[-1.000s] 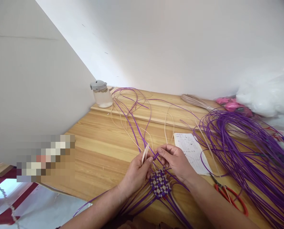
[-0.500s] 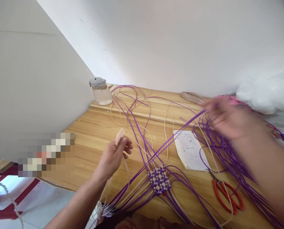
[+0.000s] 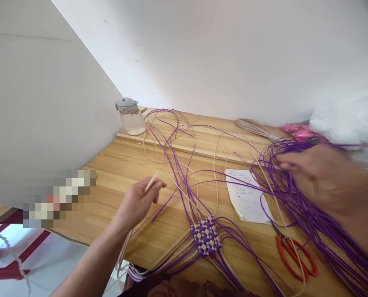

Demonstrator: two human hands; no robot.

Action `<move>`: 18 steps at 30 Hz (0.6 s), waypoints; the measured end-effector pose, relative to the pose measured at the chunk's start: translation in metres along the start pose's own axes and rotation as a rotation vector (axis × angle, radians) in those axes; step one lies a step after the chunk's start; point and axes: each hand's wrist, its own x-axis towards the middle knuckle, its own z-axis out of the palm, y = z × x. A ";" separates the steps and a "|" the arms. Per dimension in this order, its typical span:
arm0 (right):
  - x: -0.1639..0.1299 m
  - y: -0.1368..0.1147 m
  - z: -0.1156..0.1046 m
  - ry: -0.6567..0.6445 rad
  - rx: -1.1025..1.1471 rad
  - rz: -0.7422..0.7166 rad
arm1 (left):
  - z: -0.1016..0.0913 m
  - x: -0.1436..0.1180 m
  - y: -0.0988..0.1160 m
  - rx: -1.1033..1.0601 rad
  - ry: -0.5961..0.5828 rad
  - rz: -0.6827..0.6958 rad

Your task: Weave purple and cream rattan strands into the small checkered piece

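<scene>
Near the middle of the table, my left hand [image 3: 142, 200] is closed around a thin, pale flat piece [image 3: 152, 181] that sticks up past the thumb. A small woven square [image 3: 206, 237] in purple and cream checks lies at the front, with long strands spreading from its sides. On the right, my right hand [image 3: 323, 177] is over a big bundle of purple strands [image 3: 298, 210], its thumb and fingers pressed together on some of them. Loose purple strands [image 3: 216, 180] run across the table beyond the square towards that bundle.
Red-handled scissors [image 3: 295, 255] lie right of the square, beside a handwritten paper sheet [image 3: 247, 198]. A lidded jar [image 3: 133, 121] stands at the back left. A beige coil [image 3: 255, 128], pink item [image 3: 300, 133] and white plastic bag [image 3: 346, 121] are at the back right.
My right hand has come down and right onto the purple bundle, drawing loose purple strands across the table. Their other ends have slid up from the lower left. My left hand has turned and lowered slightly.
</scene>
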 end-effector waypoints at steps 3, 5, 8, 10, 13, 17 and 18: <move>-0.010 -0.023 0.038 -0.115 -0.046 -0.221 | 0.006 -0.010 -0.004 0.192 -0.059 -0.034; -0.015 -0.035 0.067 -0.254 -0.008 -0.290 | 0.009 -0.017 -0.008 0.243 -0.109 -0.052; -0.022 -0.052 0.103 -0.446 0.129 -0.242 | 0.026 -0.024 -0.012 0.193 -0.337 -0.050; -0.022 -0.064 0.118 -0.552 0.274 -0.153 | 0.043 -0.028 -0.012 0.098 -0.503 -0.053; -0.018 -0.081 0.132 -0.647 0.489 0.060 | 0.067 -0.030 -0.015 -0.115 -0.619 -0.153; -0.012 -0.092 0.141 -0.834 0.609 0.304 | 0.081 -0.031 -0.020 -0.252 -0.619 -0.249; -0.012 -0.094 0.143 -0.861 0.638 0.353 | 0.082 -0.031 -0.021 -0.264 -0.627 -0.263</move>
